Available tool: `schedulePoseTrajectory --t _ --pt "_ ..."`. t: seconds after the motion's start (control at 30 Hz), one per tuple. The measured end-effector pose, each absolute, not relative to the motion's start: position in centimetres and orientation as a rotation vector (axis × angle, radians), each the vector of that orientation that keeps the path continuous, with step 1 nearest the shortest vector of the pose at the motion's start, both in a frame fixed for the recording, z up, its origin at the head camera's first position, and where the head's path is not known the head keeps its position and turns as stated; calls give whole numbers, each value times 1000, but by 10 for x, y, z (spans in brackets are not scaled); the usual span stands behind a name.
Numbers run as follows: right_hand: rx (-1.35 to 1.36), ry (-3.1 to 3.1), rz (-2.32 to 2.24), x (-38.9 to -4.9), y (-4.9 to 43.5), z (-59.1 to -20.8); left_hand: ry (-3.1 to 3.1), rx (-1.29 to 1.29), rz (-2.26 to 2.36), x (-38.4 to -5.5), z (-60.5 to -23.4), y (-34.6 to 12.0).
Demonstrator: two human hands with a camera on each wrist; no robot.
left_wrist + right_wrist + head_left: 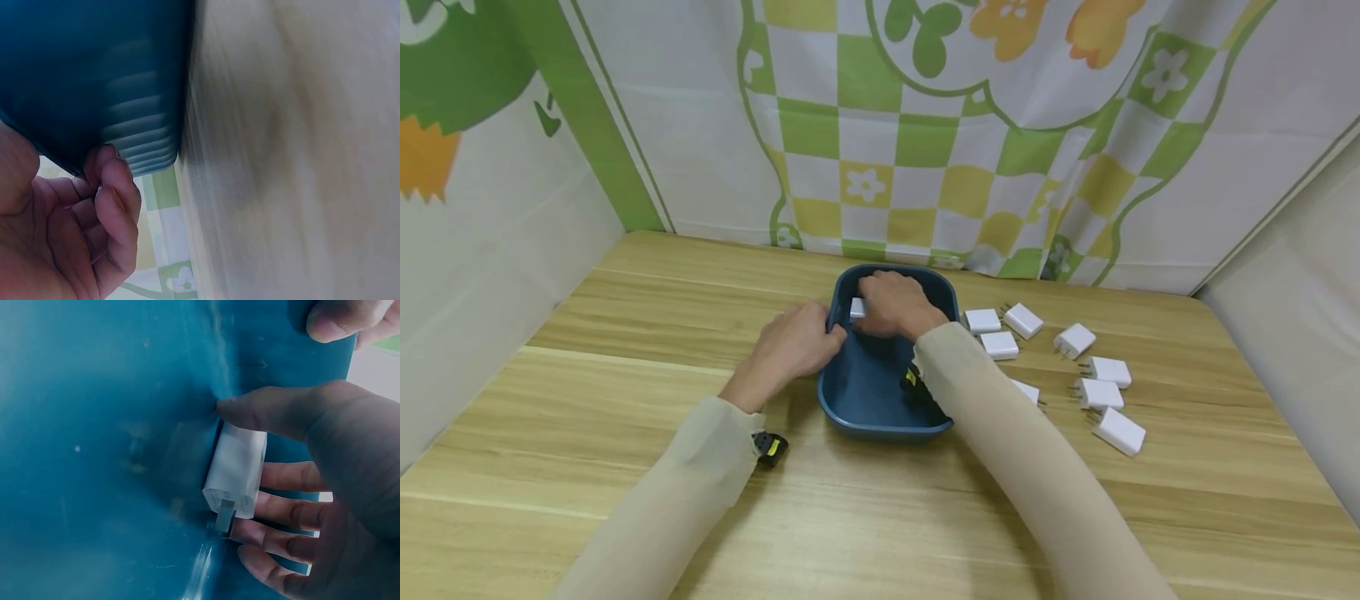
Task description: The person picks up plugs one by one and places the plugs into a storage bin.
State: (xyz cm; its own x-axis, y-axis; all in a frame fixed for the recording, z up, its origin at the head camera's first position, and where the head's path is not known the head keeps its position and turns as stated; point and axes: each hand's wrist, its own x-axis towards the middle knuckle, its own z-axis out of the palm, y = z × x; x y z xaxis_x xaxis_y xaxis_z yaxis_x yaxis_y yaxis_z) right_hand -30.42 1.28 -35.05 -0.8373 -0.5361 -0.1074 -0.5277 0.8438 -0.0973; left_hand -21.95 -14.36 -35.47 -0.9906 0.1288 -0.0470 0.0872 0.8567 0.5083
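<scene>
A dark blue plastic bin (868, 387) with rounded corners stands on the table. My left hand (793, 342) grips its left rim, thumb over the edge; in the left wrist view the curled fingers (119, 206) lie against the bin's outer side. Inside the far part of the bin, my right hand (895, 304) holds a white plug-in charger (236, 465) between thumb and fingers. The charger's metal prongs point away from the palm, close to the bin's wall. My right forearm hides part of the bin's right side.
Several white chargers (1097, 393) lie scattered to the right of the bin, one (1026, 390) partly behind my right sleeve. A patterned curtain (925, 150) hangs behind the wooden table (647, 333). Small black wrist cameras (770, 448) sit at my cuffs.
</scene>
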Motion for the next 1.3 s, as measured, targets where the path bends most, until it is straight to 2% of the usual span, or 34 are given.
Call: schedulePoseTrajectory --t 0.8,1.3 --pt "-865 2898 -211 -304 25 -329 3005 124 745 -218 -354 -141" --pt "-903 2936 -298 -285 51 -303 2999 122 729 -218 -354 -141"
